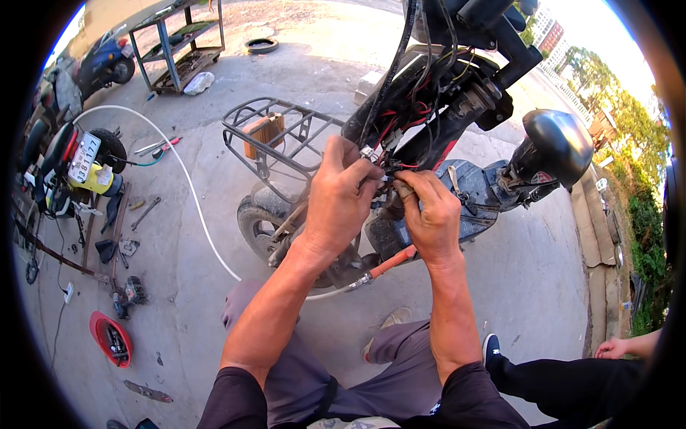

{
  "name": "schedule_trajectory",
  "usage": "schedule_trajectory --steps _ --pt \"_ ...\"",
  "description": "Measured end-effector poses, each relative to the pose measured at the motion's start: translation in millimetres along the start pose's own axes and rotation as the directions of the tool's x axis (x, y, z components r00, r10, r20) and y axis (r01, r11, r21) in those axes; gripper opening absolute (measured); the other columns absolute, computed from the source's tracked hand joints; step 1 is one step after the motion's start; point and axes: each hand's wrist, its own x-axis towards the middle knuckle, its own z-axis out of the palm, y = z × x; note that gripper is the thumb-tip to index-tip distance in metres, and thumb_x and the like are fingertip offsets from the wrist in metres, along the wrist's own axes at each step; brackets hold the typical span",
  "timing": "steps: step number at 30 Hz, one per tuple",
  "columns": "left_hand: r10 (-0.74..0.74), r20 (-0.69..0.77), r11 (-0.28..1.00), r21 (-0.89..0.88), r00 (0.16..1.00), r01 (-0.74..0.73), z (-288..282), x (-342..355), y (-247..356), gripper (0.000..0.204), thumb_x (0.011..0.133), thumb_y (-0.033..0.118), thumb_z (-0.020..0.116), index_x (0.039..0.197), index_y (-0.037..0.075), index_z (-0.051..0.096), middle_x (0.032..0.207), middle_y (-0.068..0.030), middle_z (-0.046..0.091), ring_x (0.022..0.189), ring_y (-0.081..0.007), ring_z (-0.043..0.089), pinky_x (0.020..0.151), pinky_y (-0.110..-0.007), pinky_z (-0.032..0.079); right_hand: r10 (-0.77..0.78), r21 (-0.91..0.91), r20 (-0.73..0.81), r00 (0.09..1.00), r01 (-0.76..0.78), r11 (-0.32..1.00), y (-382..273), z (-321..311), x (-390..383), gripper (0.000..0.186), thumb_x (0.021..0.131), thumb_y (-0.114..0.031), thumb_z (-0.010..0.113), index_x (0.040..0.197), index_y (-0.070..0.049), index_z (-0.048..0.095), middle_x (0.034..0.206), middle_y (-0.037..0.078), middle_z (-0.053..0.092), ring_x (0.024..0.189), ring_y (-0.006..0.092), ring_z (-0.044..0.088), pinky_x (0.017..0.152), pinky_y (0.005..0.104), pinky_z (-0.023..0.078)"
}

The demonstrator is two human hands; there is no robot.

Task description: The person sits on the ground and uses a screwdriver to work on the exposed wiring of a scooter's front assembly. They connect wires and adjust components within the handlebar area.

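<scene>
My left hand is closed in a pinch on a small wire connector among loose red and black wires at the upper middle. Just right of it, my right hand pinches the same cluster, its fingertips partly hiding what they hold. The wires hang from the opened frame of a scooter with a metal rear rack. Beneath my hands, an orange-handled air tool rests by the scooter, joined to a pale hose.
Parked scooters and scattered tools are on the left of the concrete, near a red bowl of parts. A metal cart and a tire sit behind. Another person's leg and hand are at lower right.
</scene>
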Motion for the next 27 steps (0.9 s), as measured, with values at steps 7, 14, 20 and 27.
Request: schedule_trajectory --steps 7,14,20,27 --pt "0.007 -0.012 1.0 0.002 1.0 -0.007 -0.6 0.3 -0.9 0.014 0.082 -0.007 0.079 0.094 -0.002 0.075 0.106 -0.0164 0.055 0.093 -0.0341 0.066 0.078 -0.046 0.056 0.008 0.11 0.01 1.0 -0.009 0.994 3.5 0.3 0.4 0.022 0.091 0.005 0.076 0.112 -0.002 0.075 0.098 0.013 0.075 0.081 0.0331 0.074 0.072 0.039 0.059" --pt "0.002 -0.012 1.0 -0.005 1.0 -0.002 0.2 -0.4 -1.5 0.014 0.082 -0.007 0.079 0.094 -0.002 0.075 0.107 -0.0163 0.055 0.094 -0.0351 0.066 0.079 -0.047 0.056 0.094 0.147 0.051 0.994 -0.1 0.984 3.7 0.0 -0.6 0.022 0.091 0.006 0.075 0.112 -0.002 0.075 0.098 0.014 0.075 0.082 0.0335 0.075 0.072 0.039 0.058" --pt "0.016 0.004 0.999 0.035 1.0 -0.016 1.9 -1.0 -5.2 0.018 0.078 -0.006 0.083 0.095 0.001 0.078 0.105 -0.0121 0.05 0.088 -0.0271 0.06 0.077 -0.043 0.055 -0.044 0.048 0.023 0.999 0.043 0.998 1.0 0.8 -1.4 0.026 0.088 0.009 0.073 0.112 -0.001 0.074 0.097 0.014 0.073 0.082 0.0347 0.073 0.073 0.0415 0.059" --pt "0.009 -0.007 0.999 0.034 1.0 -0.009 2.6 -1.8 -4.1 0.021 0.079 -0.006 0.083 0.098 0.001 0.079 0.105 -0.0118 0.049 0.09 -0.0267 0.059 0.078 -0.042 0.055 -0.047 0.011 0.047 0.998 0.046 0.999 5.5 -0.7 -1.4 0.024 0.088 0.008 0.074 0.111 -0.001 0.074 0.096 0.014 0.073 0.081 0.0344 0.073 0.071 0.0422 0.058"
